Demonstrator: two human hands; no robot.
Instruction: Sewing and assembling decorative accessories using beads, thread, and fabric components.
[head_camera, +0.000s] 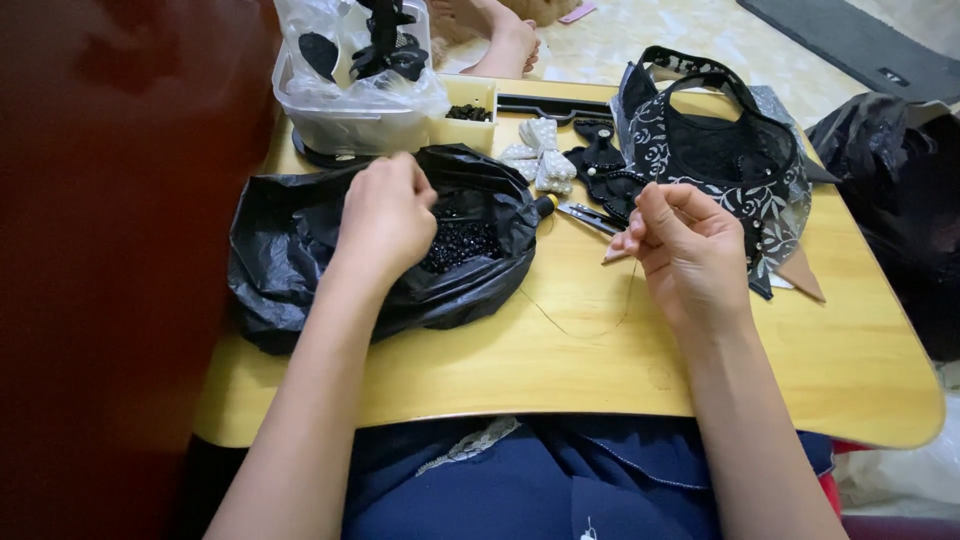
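Both forearms reach forward over the wooden table (600, 380). The left hand (385, 215) is curled, fingertips pressed together inside a black plastic bag (300, 260) of black beads (458, 243). The right hand (690, 255), wrist bent, pinches a thin thread (585, 325) looping across the table. Beyond lie a white bow (540, 152) and black patterned fabric (720, 160).

The fingertips of the left hand (385, 215) are hidden inside the black plastic bag (300, 250). The clear box (350, 110) at the worktop's far edge is cut off by the frame.
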